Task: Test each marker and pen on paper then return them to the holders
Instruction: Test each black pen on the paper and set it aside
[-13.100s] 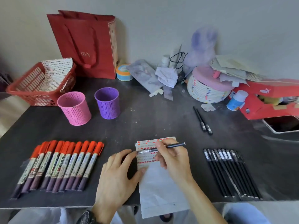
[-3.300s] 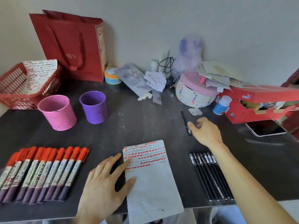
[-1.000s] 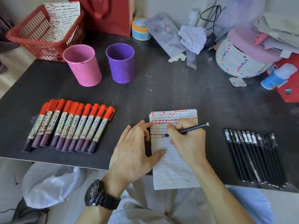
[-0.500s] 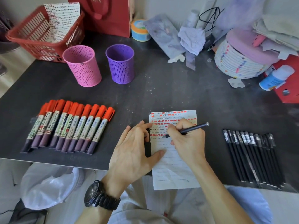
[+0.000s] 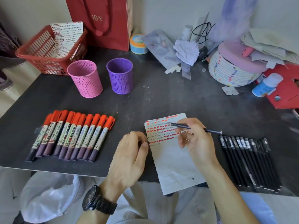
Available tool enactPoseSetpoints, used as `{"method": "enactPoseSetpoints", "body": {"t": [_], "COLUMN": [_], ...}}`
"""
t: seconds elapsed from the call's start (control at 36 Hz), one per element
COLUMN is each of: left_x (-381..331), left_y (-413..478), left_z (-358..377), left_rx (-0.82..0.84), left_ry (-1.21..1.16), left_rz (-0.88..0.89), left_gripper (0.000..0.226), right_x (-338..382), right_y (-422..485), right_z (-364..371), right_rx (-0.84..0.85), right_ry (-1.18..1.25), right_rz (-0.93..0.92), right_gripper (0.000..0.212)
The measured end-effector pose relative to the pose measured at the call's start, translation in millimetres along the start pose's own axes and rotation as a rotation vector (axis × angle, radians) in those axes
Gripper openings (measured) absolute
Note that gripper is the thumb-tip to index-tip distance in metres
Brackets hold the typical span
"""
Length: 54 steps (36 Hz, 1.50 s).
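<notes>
A lined paper [image 5: 171,162] with rows of red and black test marks lies at the table's front edge. My right hand [image 5: 199,147] grips a black pen [image 5: 186,126], its bare tip pointing left just above the upper marks. My left hand [image 5: 129,157] hovers at the paper's left edge with curled fingers; whether they hold anything is unclear. Several red-capped markers [image 5: 72,136] lie in a row on the left. Several black pens [image 5: 247,160] lie in a row on the right. The pink holder [image 5: 85,78] and purple holder [image 5: 120,75] stand empty behind.
A red basket [image 5: 40,50] with marked paper sits at the back left, beside a red bag [image 5: 103,21]. A tape roll [image 5: 138,44], a round pink-lidded box [image 5: 231,70], a small bottle [image 5: 265,85] and a red box [image 5: 284,91] crowd the back right.
My right hand lifted the pen tip off the paper and swung it up and left. My left hand came off the paper and curled its fingers.
</notes>
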<state>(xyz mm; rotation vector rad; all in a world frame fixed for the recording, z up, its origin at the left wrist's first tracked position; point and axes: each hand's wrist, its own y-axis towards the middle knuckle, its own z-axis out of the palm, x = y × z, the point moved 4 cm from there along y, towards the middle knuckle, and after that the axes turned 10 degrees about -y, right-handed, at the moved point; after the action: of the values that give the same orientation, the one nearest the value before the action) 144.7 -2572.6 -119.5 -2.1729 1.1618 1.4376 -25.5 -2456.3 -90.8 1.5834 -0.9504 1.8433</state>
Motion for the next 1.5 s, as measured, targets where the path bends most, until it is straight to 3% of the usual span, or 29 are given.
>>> {"method": "enactPoseSetpoints", "body": {"t": [0.11,0.31,0.42,0.61,0.75,0.94,1.08,1.25,1.33,1.44,1.5], "left_x": [-1,-12,-21,-40,-57,-68,-95,-132,-153,-173,-174], "left_y": [-1,-4,-5,-2,-2,-4,1,24,31,34,38], "left_z": [-7,3,9,18,26,38,58,103,123,153,168], "left_rx": [-0.034,0.105,0.096,0.089,0.124,0.113,0.204,0.304,0.349,0.413,0.473], "left_ry": [-0.034,-0.132,-0.200,-0.207,-0.150,-0.139,-0.091,-0.025,0.064,0.192,0.264], "left_rz": [-0.014,-0.043,-0.028,0.061,0.138,0.133,0.306,0.585,0.757,0.934,0.910], "left_gripper": [0.017,0.043,0.033,0.015,0.019,0.030,0.027,0.013,0.013,0.014,0.034], "right_x": [13,23,26,25,18,7,9,28,35,31,25], "right_y": [-14,-43,-52,-61,-67,-78,-88,-106,-111,-108,-105], "right_z": [-4,-13,-16,-25,-32,-48,-80,-155,-185,-207,-216], "right_rx": [0.006,-0.002,-0.004,0.015,0.068,-0.009,-0.030,0.355,0.319,0.184,0.116], "right_ry": [-0.014,-0.112,-0.129,-0.171,-0.264,-0.189,-0.168,0.133,-0.025,-0.500,-0.658], "right_rz": [-0.036,-0.156,-0.182,-0.182,-0.173,-0.201,-0.184,0.038,0.142,0.143,0.145], "right_gripper": [0.014,0.023,0.029,0.015,0.021,0.018,0.032,0.066,0.048,0.026,0.028]}}
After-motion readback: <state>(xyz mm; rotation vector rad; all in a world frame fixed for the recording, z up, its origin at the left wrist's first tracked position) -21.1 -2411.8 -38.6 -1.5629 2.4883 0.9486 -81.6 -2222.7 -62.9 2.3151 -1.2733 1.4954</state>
